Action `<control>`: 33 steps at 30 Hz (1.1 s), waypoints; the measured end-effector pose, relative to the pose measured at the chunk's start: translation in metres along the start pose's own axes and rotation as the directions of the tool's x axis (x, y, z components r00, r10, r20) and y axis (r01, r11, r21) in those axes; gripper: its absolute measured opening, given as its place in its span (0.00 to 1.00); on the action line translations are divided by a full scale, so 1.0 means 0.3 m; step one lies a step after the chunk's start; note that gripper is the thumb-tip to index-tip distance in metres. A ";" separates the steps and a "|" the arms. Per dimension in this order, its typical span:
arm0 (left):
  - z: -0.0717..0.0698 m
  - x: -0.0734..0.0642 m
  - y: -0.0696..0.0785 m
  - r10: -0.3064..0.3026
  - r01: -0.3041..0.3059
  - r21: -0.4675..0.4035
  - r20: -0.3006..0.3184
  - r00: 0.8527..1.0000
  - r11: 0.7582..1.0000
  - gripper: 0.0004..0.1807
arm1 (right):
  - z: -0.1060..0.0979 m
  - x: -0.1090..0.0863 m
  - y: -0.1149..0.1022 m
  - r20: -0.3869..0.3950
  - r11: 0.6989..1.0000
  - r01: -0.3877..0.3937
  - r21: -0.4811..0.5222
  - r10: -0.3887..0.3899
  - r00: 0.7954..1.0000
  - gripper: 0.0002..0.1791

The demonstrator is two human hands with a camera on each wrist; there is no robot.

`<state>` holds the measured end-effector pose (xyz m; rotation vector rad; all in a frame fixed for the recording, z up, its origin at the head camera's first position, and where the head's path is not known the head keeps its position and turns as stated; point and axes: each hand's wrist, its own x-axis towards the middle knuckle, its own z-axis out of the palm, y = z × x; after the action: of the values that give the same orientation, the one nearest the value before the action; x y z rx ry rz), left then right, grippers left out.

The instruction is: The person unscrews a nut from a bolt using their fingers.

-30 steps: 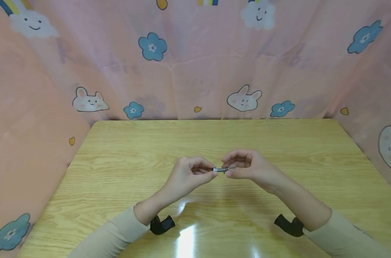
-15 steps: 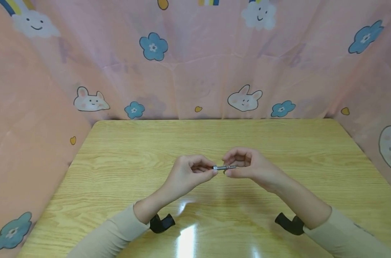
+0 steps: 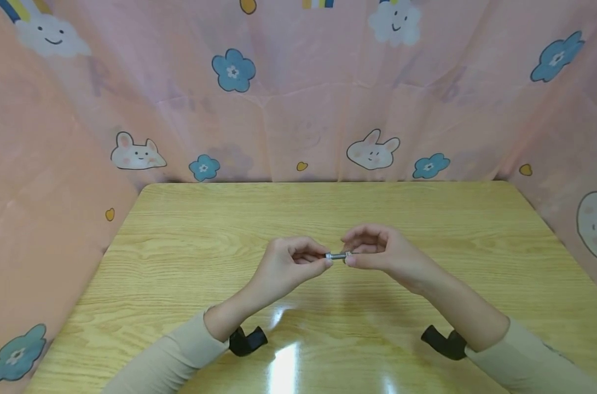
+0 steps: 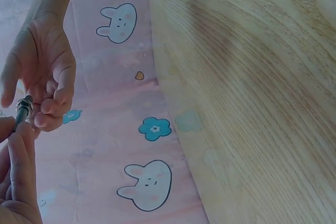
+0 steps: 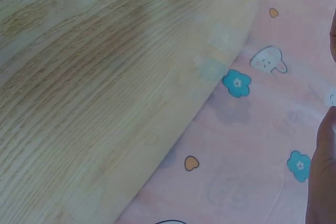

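A beige long sleeve [image 3: 180,347] enters at the lower left, with a black angular wrist-worn piece [image 3: 248,342] just beside its cuff. From this sleeve the left hand [image 3: 280,268] reaches toward the middle, its thumb and fingers pinching the wider end of a slim silver-grey metal bolt [image 3: 337,256]. The bolt lies nearly level in the head view, between the 2 hands and raised over the table. A silver nut-like metal collar [image 4: 23,104] sits around its threaded shank, near the tip. At the bolt's other end is the right hand [image 3: 384,251], fingers bent and thumb tip close by the collar. In the left wrist view its thumb and fingers stand apart on 2 sides of the collar; I cannot tell whether they grip it. Farther right come a 2nd black wrist-worn piece [image 3: 445,343] and a 2nd beige sleeve [image 3: 525,355]. Under everything spreads a pale yellow wood-grain table [image 3: 204,219] with rounded far corners and a bright reflection toward its near edge. Behind it hangs a pink fabric backdrop [image 3: 298,109] printed with blue flowers, white rabbits and smiling clouds.
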<state>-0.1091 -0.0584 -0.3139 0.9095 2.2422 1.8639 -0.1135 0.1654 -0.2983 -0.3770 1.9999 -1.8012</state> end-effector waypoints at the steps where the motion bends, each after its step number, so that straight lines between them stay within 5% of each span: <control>1: 0.000 0.001 0.000 0.002 -0.002 0.002 -0.001 1.000 1.000 0.06 | 0.000 0.002 -0.001 0.000 1.000 -0.010 0.000 0.010 1.000 0.14; 7: 0.001 0.001 -0.004 0.004 -0.004 0.011 -0.004 1.000 1.000 0.05 | 0.005 0.009 -0.002 0.029 0.997 -0.073 0.012 0.072 0.997 0.14; 15: -0.003 0.003 -0.009 0.006 -0.006 0.000 0.004 1.000 1.000 0.05 | -0.006 0.004 0.007 0.013 1.000 0.015 -0.003 -0.015 1.000 0.09; 22: -0.001 0.003 -0.011 -0.003 0.003 0.000 0.006 1.000 1.000 0.05 | 0.000 0.008 0.002 0.016 0.999 -0.036 -0.020 0.036 0.999 0.13; 29: -0.003 0.006 -0.011 0.002 -0.002 -0.002 0.016 1.000 1.000 0.05 | -0.011 0.006 0.009 0.030 1.000 0.029 -0.007 -0.028 0.999 0.10; 33: -0.002 0.007 -0.013 0.001 -0.001 0.004 0.012 1.000 1.000 0.05 | -0.006 0.009 0.002 0.011 1.000 -0.021 -0.018 0.021 1.000 0.13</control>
<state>-0.1125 -0.0584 -0.3166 0.9199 2.2399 1.8503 -0.1167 0.1657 -0.2991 -0.3697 2.0064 -1.7654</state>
